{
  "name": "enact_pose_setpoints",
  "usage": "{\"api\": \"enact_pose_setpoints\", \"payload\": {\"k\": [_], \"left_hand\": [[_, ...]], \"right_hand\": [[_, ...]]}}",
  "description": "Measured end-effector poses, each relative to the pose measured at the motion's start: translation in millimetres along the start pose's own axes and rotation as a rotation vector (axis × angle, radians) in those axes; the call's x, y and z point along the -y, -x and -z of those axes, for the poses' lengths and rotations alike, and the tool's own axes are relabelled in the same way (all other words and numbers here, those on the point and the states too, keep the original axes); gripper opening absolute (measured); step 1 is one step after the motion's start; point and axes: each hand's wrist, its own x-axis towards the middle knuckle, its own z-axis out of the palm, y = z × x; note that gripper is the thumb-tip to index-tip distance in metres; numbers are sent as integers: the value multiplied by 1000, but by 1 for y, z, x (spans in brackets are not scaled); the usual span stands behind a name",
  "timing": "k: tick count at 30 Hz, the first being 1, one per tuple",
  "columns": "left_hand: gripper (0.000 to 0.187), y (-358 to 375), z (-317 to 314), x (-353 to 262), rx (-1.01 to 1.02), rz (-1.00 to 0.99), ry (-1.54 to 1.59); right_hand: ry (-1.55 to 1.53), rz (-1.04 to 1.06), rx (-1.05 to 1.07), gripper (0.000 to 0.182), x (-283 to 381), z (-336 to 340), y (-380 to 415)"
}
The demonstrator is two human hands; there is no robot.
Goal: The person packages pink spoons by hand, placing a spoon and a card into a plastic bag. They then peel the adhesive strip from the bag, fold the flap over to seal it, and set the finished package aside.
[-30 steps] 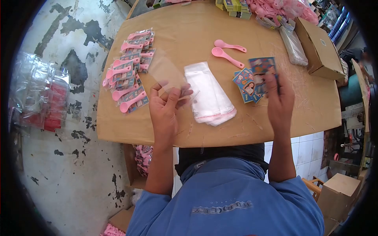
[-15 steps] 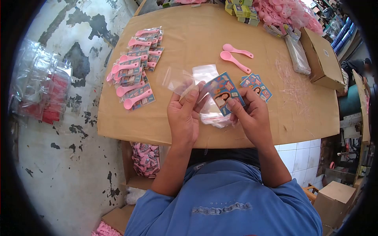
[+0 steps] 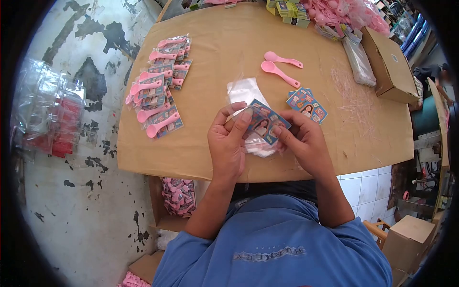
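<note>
My left hand (image 3: 227, 143) pinches a clear plastic bag (image 3: 233, 114) together with the left end of a printed blue card (image 3: 268, 122). On the card's right edge, the thumb and fingers of my right hand (image 3: 308, 143) are closed. The card lies tilted between both hands, its left part overlapped by the thin film. Beneath it is a stack of clear bags (image 3: 243, 90), partly hidden by the hands. More blue cards (image 3: 308, 106) lie just beyond my right hand. Two pink spoons, a nearer one (image 3: 279, 74) and a farther one (image 3: 284, 60), rest above those cards.
Bagged cards with pink spoons (image 3: 162, 125) lie overlapping at the table's left. A cardboard box (image 3: 389, 67) and a bundle of clear plastic (image 3: 358, 64) stand at the right. A heap of pink spoons (image 3: 330, 14) and stacked cards (image 3: 294, 14) occupy the back edge.
The card has moved left and down toward my left hand, which now grips its end as well. The bag film that stuck out to the left no longer shows there.
</note>
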Motion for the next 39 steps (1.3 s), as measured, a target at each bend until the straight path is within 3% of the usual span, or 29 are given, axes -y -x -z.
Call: {"api": "enact_pose_setpoints", "payload": {"k": [10,16,22,27,31,34,35,39], "left_hand": [[32,7,-20,5,-23,-28,12],[38,21,-11,17,14,-26,-143],[47,20,-22,3,73,-129,-175],[60,8,-31,-15,40,-198,98],[64,6,-21,-13,133,-162,247],[63,6,-18,-6,182,-151,294],[61,9,-26,-6,112,-124,273],[56,10,-27,3,141,-77,326]], "right_hand": [[-245,29,-145,15,-5,-12,2],[-169,130,-193,19,-16,-19,-7],[-182,67,-70,27,-8,-24,-4],[-274,-88,-81,20,0,-32,6],[-285,-93,-31,21,-5,-36,11],[-292,-30,-23,25,-11,-37,11],[-228,24,-35,26,-20,-36,8],[-57,210,-112,22,-33,-35,4]]}}
